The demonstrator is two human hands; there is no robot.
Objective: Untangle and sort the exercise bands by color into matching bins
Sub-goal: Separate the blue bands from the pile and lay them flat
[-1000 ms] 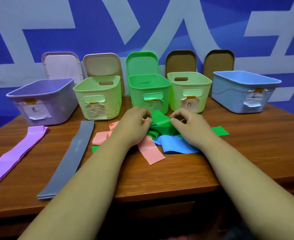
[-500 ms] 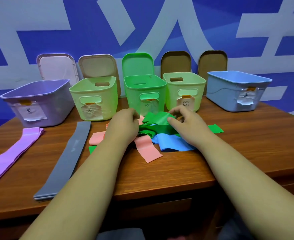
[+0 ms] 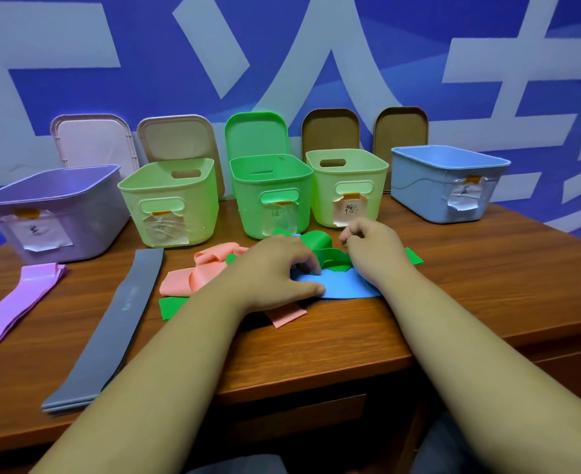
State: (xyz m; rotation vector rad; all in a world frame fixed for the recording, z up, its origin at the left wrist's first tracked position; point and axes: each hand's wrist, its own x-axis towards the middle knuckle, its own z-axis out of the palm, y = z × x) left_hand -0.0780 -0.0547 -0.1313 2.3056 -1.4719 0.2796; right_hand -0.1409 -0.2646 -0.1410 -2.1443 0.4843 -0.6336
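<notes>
Broad wooden counter (image 3: 487,285), stretching left to right. Along its far side, five open bins in a row: purple bin (image 3: 53,213), left pale green bin (image 3: 169,200), green bin (image 3: 272,189), right pale green bin (image 3: 347,186), blue bin (image 3: 446,183), with lids (image 3: 256,131) propped behind.

On the left, flat and separate: purple band (image 3: 18,302) and grey band (image 3: 111,323), long axes front to back, well apart from the work.

Centre, just in front of the green bin: tangle (image 3: 330,265) of three.
- Green band (image 3: 318,241) threaded crosswise, ends poking out front-left and far right, raised loop between both hands.
- Pink band (image 3: 200,271) bunched on the left, passing under the left wrist.
- Blue band (image 3: 344,285) flat beneath.

Left hand (image 3: 275,271) on the tangle, fingers (image 3: 308,265) curled down at the green-blue crossing, thumb laid on the blue; exact strand pinched, impossible to tell. Right hand (image 3: 374,248) nearer the loop, fingers (image 3: 347,238) curled and pressed together at its edge, seemingly nipping the green.

Probably best drawn out sideways to the right, pink and blue pinned down.
</notes>
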